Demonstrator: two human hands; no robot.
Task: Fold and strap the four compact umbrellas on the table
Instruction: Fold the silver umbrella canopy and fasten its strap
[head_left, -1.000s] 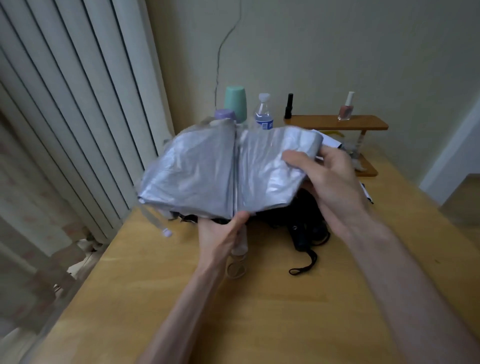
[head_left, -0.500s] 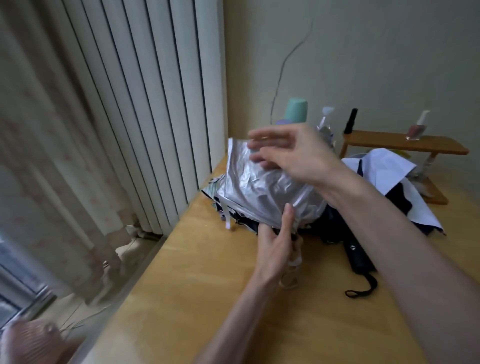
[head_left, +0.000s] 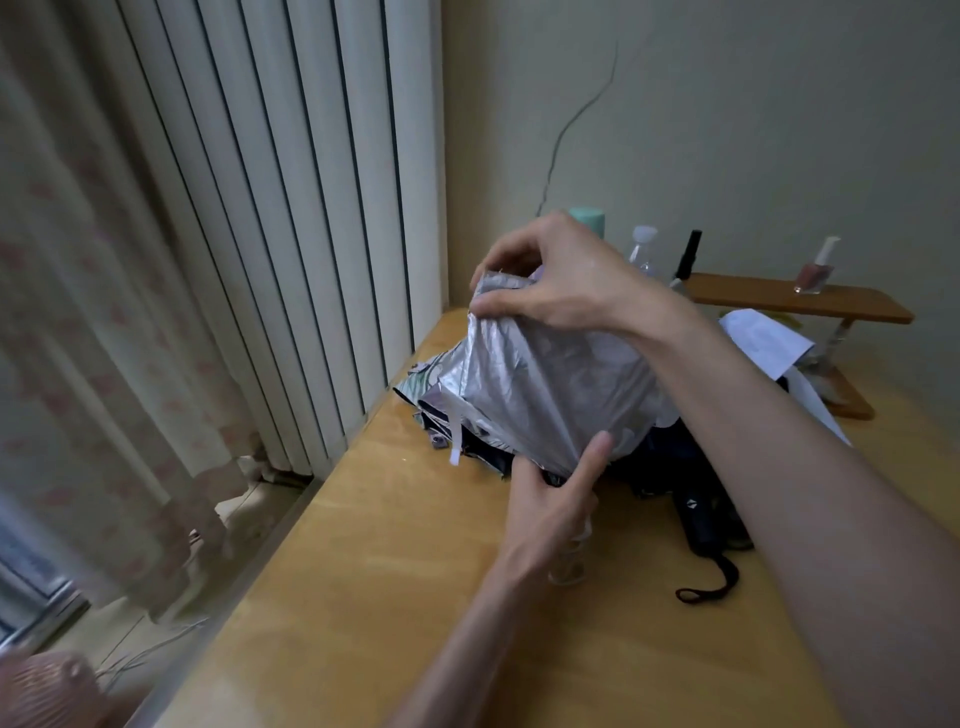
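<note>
Silver umbrella (head_left: 545, 395) is being held just above the far left part of the wooden table (head_left: 415, 571). Its crinkled, shiny canopy is being pinched at the top by the right hand (head_left: 561, 280), fingers curled. Its gathered lower end is being gripped by the left hand (head_left: 550, 499), thumb pressed against the fabric. A white strap (head_left: 456, 436) is being left dangling on its left side.

A cracked cream wall (head_left: 727, 130), vertical blinds (head_left: 291, 208) and patterned curtain (head_left: 93, 312) back the wooden table (head_left: 389, 571).
</note>
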